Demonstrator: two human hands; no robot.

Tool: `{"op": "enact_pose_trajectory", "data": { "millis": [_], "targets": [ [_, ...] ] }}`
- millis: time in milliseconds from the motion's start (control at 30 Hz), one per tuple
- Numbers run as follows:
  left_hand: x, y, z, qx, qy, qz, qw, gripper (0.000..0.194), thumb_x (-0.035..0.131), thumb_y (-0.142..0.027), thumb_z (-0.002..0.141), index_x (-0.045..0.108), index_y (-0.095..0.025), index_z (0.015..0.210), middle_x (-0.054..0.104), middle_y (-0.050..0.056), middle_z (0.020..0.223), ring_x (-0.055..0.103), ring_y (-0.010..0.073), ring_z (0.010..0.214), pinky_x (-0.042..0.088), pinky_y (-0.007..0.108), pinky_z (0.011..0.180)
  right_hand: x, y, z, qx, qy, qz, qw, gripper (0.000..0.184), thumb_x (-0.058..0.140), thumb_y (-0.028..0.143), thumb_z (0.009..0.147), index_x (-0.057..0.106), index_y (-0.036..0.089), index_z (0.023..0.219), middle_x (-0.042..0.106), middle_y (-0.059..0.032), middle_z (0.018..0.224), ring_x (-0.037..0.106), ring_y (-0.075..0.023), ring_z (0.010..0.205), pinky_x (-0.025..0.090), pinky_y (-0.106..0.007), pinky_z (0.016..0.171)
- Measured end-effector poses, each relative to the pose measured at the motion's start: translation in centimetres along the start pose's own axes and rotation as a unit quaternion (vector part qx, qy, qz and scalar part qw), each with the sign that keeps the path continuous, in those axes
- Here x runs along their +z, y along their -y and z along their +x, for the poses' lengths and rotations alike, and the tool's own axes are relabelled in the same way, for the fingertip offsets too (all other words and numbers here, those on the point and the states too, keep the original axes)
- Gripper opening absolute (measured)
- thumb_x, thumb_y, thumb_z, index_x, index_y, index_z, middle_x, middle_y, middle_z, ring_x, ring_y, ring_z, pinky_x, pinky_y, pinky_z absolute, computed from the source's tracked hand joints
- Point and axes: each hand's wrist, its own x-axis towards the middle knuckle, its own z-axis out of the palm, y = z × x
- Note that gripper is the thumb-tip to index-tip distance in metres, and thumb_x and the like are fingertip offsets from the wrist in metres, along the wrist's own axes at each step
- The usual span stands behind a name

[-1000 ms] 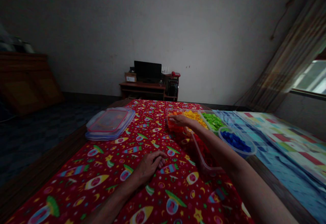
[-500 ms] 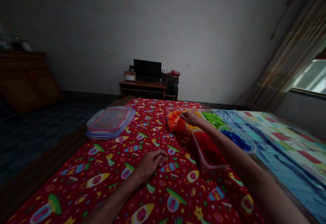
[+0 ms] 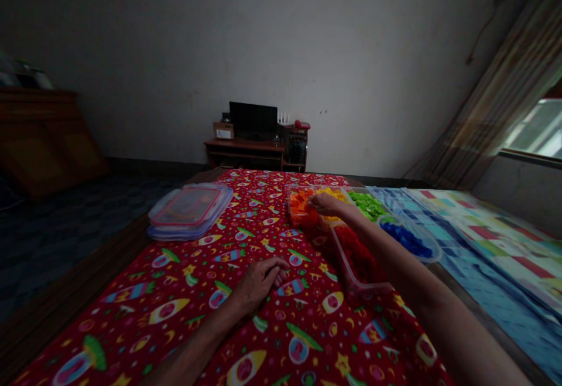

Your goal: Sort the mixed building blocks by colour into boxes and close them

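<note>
Reaching out over the worktop (image 3: 132, 310), my right hand (image 3: 324, 204) hovers at the orange tub (image 3: 298, 203), fingers curled low over the pieces; whether they pinch one I cannot tell. That tub lies near the far right part of the red cloth, its long axis running away from me toward the far edge. Just beside it on the right are the yellow tub (image 3: 332, 193) and the green tub (image 3: 367, 204), laid the same way. The red tub (image 3: 357, 257) lies nearer me under my forearm, also lengthwise toward the far edge, with the blue bowl (image 3: 406, 239) to its right. My left hand (image 3: 259, 280) rests loosely curled, palm down and empty, mid-cloth. Stacked lids (image 3: 189, 210) sit at the left edge; open cloth lies between them and the tubs.
</note>
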Motion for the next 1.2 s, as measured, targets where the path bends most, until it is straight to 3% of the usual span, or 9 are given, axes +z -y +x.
{"op": "enact_pose_trajectory", "data": {
  "millis": [100, 200, 300, 400, 600, 767, 900, 1067, 1200],
  "targets": [
    [0.0, 0.1, 0.0, 0.003, -0.004, 0.000, 1.000, 0.029, 0.042, -0.033, 0.083, 0.064, -0.016, 0.089, 0.067, 0.004, 0.073, 0.061, 0.0138, 0.061, 0.048, 0.025, 0.060, -0.3, -0.2, 0.0, 0.003, 0.011, 0.002, 1.000, 0.021, 0.046, 0.006, 0.072, 0.066, 0.012, 0.068, 0.061, -0.0021, 0.063, 0.043, -0.0087, 0.054, 0.028, -0.021, 0.053],
    [0.0, 0.3, 0.0, 0.008, 0.003, 0.002, 1.000, 0.030, 0.041, -0.033, 0.084, 0.064, -0.016, 0.091, 0.067, 0.005, 0.074, 0.060, 0.0137, 0.062, 0.048, 0.025, 0.061, -0.5, -0.4, -0.7, 0.003, -0.035, 0.007, 0.999, 0.028, 0.042, 0.006, 0.073, 0.069, 0.011, 0.081, 0.065, -0.0042, 0.071, 0.047, -0.0102, 0.059, 0.031, -0.022, 0.055],
    [0.0, 0.3, 0.1, 0.014, 0.009, 0.000, 1.000, 0.031, 0.040, -0.034, 0.084, 0.064, -0.015, 0.092, 0.067, 0.005, 0.074, 0.060, 0.0139, 0.062, 0.048, 0.025, 0.060, -0.2, -0.5, -1.0, -0.026, -0.017, -0.009, 0.999, 0.026, 0.046, 0.008, 0.074, 0.071, 0.012, 0.082, 0.068, -0.0055, 0.075, 0.051, -0.0101, 0.061, 0.033, -0.021, 0.057],
    [0.0, 0.0, 0.0, 0.007, 0.008, 0.001, 1.000, 0.032, 0.040, -0.035, 0.084, 0.064, -0.016, 0.092, 0.067, 0.004, 0.074, 0.061, 0.0144, 0.063, 0.048, 0.025, 0.061, 0.6, -0.7, -0.4, -0.024, 0.016, -0.043, 0.999, 0.023, 0.050, 0.009, 0.074, 0.072, 0.013, 0.078, 0.069, -0.0070, 0.076, 0.052, -0.0100, 0.059, 0.034, -0.020, 0.057],
    [0.0, -0.3, -0.2, 0.000, 0.003, 0.006, 1.000, 0.031, 0.041, -0.036, 0.084, 0.064, -0.016, 0.092, 0.068, 0.004, 0.075, 0.062, 0.0148, 0.065, 0.048, 0.025, 0.061, 1.5, -0.6, 1.5, 0.009, -0.026, -0.067, 0.997, 0.030, 0.042, 0.003, 0.075, 0.071, 0.005, 0.081, 0.067, -0.0145, 0.076, 0.051, -0.0129, 0.061, 0.034, -0.024, 0.059],
    [0.1, 0.0, -0.1, 0.012, 0.004, 0.004, 1.000, 0.032, 0.039, -0.035, 0.084, 0.063, -0.015, 0.091, 0.067, 0.005, 0.074, 0.061, 0.0149, 0.063, 0.048, 0.026, 0.061, 1.2, 0.4, 1.6, -0.016, -0.009, -0.044, 0.999, 0.023, 0.047, 0.006, 0.070, 0.070, 0.008, 0.069, 0.064, -0.0078, 0.062, 0.047, -0.0118, 0.057, 0.033, -0.024, 0.055],
    [0.1, 0.1, 0.0, 0.015, 0.002, 0.000, 1.000, 0.032, 0.040, -0.035, 0.084, 0.063, -0.015, 0.091, 0.066, 0.005, 0.073, 0.061, 0.0149, 0.063, 0.048, 0.026, 0.060, 1.6, 1.3, 1.3, -0.040, -0.007, 0.000, 0.999, 0.029, 0.047, 0.005, 0.068, 0.073, 0.010, 0.081, 0.069, -0.0059, 0.072, 0.053, -0.0113, 0.061, 0.036, -0.021, 0.057],
    [0.1, 0.1, -0.1, 0.013, 0.002, 0.005, 1.000, 0.031, 0.039, -0.033, 0.084, 0.063, -0.015, 0.091, 0.067, 0.004, 0.074, 0.061, 0.0149, 0.063, 0.048, 0.025, 0.060, 0.9, 0.9, 1.0, -0.009, -0.082, 0.096, 0.992, 0.037, 0.044, 0.005, 0.068, 0.072, 0.012, 0.091, 0.069, -0.0041, 0.079, 0.057, -0.0122, 0.067, 0.039, -0.020, 0.060],
    [0.1, 0.1, -0.1, 0.010, 0.003, 0.008, 1.000, 0.031, 0.039, -0.033, 0.084, 0.063, -0.015, 0.091, 0.067, 0.004, 0.074, 0.061, 0.0148, 0.063, 0.048, 0.025, 0.059, -0.4, 0.0, 0.4, 0.014, 0.005, -0.002, 1.000, 0.024, 0.052, 0.013, 0.075, 0.072, 0.009, 0.086, 0.068, -0.0051, 0.076, 0.053, -0.0104, 0.063, 0.036, -0.018, 0.055]
  ]
}}
